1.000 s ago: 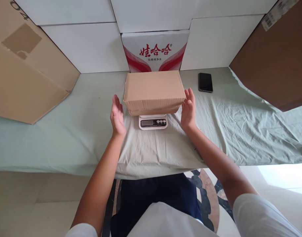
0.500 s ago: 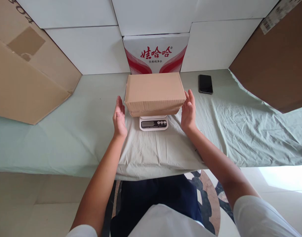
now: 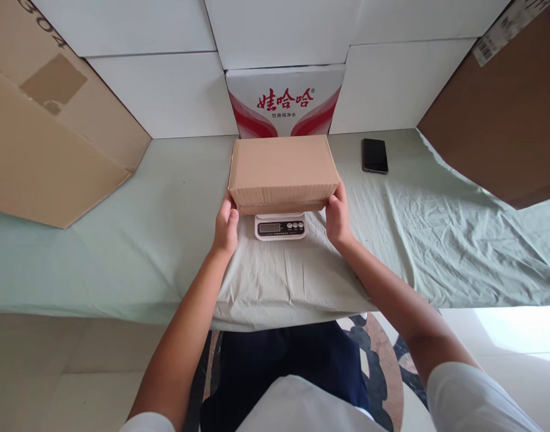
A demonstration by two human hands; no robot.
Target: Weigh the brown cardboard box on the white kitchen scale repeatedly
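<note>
1. Here the cardboard box (image 3: pixel 283 171) sits on a small white digital scale (image 3: pixel 280 226), its closed lid facing up and its long side running left to right; the box overhangs the scale on both sides, so only the scale's front panel with the display and buttons shows.
2. The left hand (image 3: pixel 226 225) presses against the box's lower left corner, fingers curled around the near edge and the thumb up along the side, gripping the box.
3. The right hand (image 3: pixel 337 216) mirrors it at the lower right corner, fingers wrapped against the side of the box and gripping it too.
4. Both forearms reach in from the bottom of the view, with short white sleeves showing at the near edge.
5. The scale stands on a pale green cloth (image 3: pixel 144 240) that covers the table and wrinkles most on the right.
6. Just behind the small box, a white carton with red lettering (image 3: pixel 285 99) leans against a wall of white blocks (image 3: pixel 167 90).
7. A black phone (image 3: pixel 375 155) lies flat on the cloth, to the right of the box and apart from it.
8. A large brown carton (image 3: pixel 50 132) fills the left of the table, and a darker brown carton (image 3: pixel 504 120) stands at the right edge.
</note>
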